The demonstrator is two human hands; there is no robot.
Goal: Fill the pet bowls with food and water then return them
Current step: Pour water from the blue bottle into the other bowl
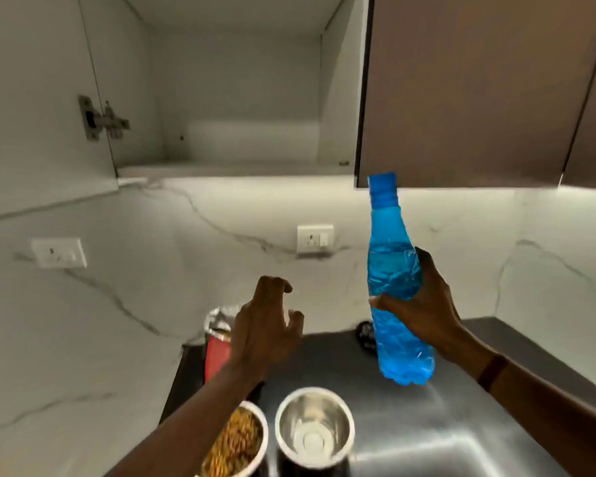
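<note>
My right hand [424,304] grips a blue plastic water bottle [391,270] around its middle and holds it upright in the air above the dark counter [444,407], cap on. Below, near the front edge, stand two steel bowls: the left bowl [241,438] holds brown pet food and is partly hidden by my left forearm; the right bowl [314,426] looks empty and shiny inside. My left hand [265,321] hovers above the counter with fingers loosely curled, holding nothing, left of the bottle.
A red food packet [217,346] with an open foil top stands behind my left hand. A small dark object [365,333] lies behind the bottle. An open, empty wall cabinet [234,98] hangs above; a brown cabinet door [479,91] is at right. Sockets sit on the marble backsplash.
</note>
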